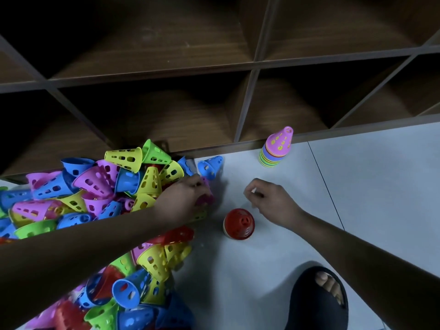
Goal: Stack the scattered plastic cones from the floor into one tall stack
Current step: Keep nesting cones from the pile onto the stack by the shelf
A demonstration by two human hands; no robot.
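On the floor (pixel 285 258) along the foot of the shelf unit (pixel 252 67), the job is early. One multi-coloured stack with a pink top (pixel 277 148) stands upright against the shelf base, toward the floor's far right. A second, much shorter stack topped with a red cone (pixel 238 223) stands mid-floor, well apart from the first. So you have two stacks, not one tall one, and they will need merging.

Most of the work is left. The big loose pile (pixel 95 198) of blue, pink, yellow, green and red cones covers the left side of the floor from the shelf base down to the near edge, tipped every way. One blue cone (pixel 210 166) lies on its side at the pile's far right fringe.

Your left hand (pixel 183 198) is at the pile's right edge, fingers curled round a pink cone (pixel 207 200). Only its rim and some of its wall show past the knuckles. Judged as a pick in hand, not yet lifted.

Your right hand (pixel 271 201) hovers over bare floor just beyond the red-topped stack, fingers loosely curled, nothing seen in it. The pink cone is near that short stack, to its far left. Your slippered foot (pixel 319 301) sits at the near edge.
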